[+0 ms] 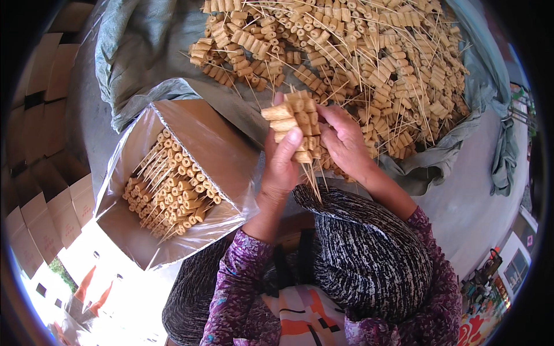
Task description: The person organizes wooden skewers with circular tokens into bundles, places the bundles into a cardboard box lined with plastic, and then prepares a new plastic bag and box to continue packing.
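Note:
A small bundle of skewers [300,124] is held up in front of me, tan, ridged rolls threaded on thin sticks. My left hand [281,161] is closed round its left side, thumb pressed across the rolls. On the other side, my right hand [346,141] grips the bundle's edge, its fingertips partly hidden behind the rolls. Bare stick ends point down toward my knee. Beyond my hands lies a large loose heap of the same skewers [381,63]. To the left, a cardboard box [199,124] lined with clear plastic holds several layered skewers [179,190].
Grey-green woven sheeting [135,57] lies under and around the heap, bunched up at its edges. Stacked cardboard boxes [43,213] line the far left. Another person's legs [92,291] show at the lower left. My knee [369,248], in black-and-white knit cloth, is just below my hands.

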### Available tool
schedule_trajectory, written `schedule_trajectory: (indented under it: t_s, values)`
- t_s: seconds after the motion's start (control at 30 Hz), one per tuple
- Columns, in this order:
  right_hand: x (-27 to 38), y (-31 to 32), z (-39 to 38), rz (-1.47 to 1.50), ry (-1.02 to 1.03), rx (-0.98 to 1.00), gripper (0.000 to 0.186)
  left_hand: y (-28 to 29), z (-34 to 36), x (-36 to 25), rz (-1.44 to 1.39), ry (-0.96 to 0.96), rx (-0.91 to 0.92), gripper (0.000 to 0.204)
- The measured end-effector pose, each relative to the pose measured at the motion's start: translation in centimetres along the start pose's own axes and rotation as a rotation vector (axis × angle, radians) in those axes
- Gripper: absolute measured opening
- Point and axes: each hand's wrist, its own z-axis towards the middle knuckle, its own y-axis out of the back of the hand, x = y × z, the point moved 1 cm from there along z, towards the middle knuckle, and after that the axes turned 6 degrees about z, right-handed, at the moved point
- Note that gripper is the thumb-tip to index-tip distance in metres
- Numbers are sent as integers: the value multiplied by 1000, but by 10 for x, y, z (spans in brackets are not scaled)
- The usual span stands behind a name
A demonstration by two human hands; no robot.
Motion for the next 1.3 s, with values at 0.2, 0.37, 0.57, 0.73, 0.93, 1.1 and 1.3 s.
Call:
schedule_trajectory:
  t_s: [0.2,0.37,0.57,0.73,0.93,1.1,1.3]
  values:
    - [-11,6,10,1003,-438,-80,42,-17,-5,-13,71,-59,40,97]
    - [6,-17,16,1479,-460,4,62,-24,-1,5,908,-467,119,104]
    - [13,-8,13,1528,-386,116,67,-30,-5,-4,1125,-502,136,110]
    - [12,-13,10,1531,-231,181,72,-39,-12,-4,972,-611,-25,102]
    - [28,-7,20,1252,-136,267,57,-61,-25,-80,181,-290,63,102]
    - [58,-9,18,609,4,47,37,-50,-62,-181,-125,-83,148,89]
    - [102,-42,12,-52,844,190,39,15,-95,-279,1137,-738,-217,98]
